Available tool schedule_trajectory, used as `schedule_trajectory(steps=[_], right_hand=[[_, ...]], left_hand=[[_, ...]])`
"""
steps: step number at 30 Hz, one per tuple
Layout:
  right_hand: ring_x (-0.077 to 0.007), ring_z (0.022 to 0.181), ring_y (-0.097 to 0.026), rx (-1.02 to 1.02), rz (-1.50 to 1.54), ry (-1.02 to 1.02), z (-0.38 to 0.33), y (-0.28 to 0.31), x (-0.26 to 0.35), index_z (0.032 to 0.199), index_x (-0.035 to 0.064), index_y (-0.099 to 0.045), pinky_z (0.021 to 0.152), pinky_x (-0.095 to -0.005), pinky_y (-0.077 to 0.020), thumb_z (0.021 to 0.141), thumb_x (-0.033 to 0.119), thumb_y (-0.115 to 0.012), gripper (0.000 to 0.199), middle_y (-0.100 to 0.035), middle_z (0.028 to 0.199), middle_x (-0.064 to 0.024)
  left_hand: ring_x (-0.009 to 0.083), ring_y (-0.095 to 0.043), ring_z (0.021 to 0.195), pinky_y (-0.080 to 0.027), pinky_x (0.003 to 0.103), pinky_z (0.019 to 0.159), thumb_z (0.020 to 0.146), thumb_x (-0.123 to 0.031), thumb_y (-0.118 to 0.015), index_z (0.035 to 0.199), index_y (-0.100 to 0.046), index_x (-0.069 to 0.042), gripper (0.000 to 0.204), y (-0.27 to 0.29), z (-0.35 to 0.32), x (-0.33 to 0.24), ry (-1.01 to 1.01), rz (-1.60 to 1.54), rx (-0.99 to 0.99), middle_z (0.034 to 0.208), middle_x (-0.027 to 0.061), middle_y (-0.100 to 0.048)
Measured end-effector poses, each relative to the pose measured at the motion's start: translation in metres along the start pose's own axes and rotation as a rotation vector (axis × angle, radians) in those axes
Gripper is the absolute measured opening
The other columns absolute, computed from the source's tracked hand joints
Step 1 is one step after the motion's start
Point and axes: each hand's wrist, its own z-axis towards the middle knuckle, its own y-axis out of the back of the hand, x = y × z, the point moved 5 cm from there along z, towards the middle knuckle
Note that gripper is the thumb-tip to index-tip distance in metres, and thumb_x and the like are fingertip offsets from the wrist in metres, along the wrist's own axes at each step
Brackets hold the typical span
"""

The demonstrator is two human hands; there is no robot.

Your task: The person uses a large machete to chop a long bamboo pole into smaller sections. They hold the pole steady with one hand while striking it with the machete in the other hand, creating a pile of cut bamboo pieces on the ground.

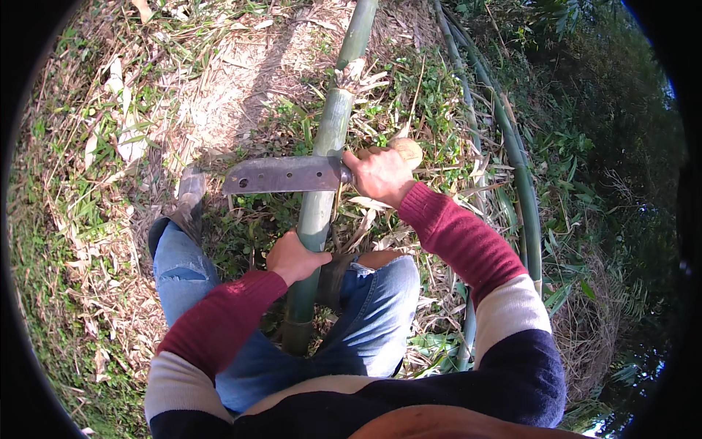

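A thick green bamboo pole (333, 124) runs from between my legs away toward the top of the view. My left hand (294, 259) is wrapped round its near part, thumb across the top. In my right hand (380, 174) is a machete (281, 175), gripped by its wooden handle, whose pale butt end shows past my fist. The broad dark blade, with several small holes along it, lies crosswise over the pole, its tip to the left. Whether the edge touches the bamboo I cannot tell. Beyond the blade, the pole has a rough node (349, 73) with split sheath bits.
More long bamboo poles (523, 183) lie on the ground to the right, beside dark undergrowth (607, 132). Dry leaves and low green plants (88, 241) cover the ground. My jeans-clad legs (376, 307) are bent on both sides of the pole, with a boot (191, 194) at the left.
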Motion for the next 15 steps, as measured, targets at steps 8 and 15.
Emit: schedule_trajectory(steps=[8, 15], right_hand=[[-0.0346, 0.073, -0.071, 0.166, 0.167, -0.250, 0.014, -0.008, 0.000, 0.110, 0.0063, -0.058, 0.066, -0.0470, -0.0578, 0.094, 0.019, -0.051, 0.021, -0.068, 0.080, -0.0180], [-0.0282, 0.061, -0.069, 0.167, 0.174, -0.629, 0.003, -0.009, -0.074, 0.114, 0.0055, -0.055, 0.059, -0.0415, -0.0572, 0.099, 0.013, -0.049, 0.018, -0.070, 0.076, -0.0144]], left_hand=[[0.0312, -0.073, 0.087, -0.055, 0.040, 0.079, 0.066, -0.034, -0.083, 0.106, -0.069, 0.004, 0.058, 0.001, -0.002, -0.002, 0.036, -0.064, 0.087, 0.094, 0.0201, -0.074], [0.0286, -0.073, 0.084, -0.056, 0.039, 0.077, 0.067, -0.033, -0.082, 0.102, -0.070, 0.002, 0.051, -0.003, -0.003, -0.004, 0.036, 0.043, 0.017, 0.091, 0.0165, -0.074]])
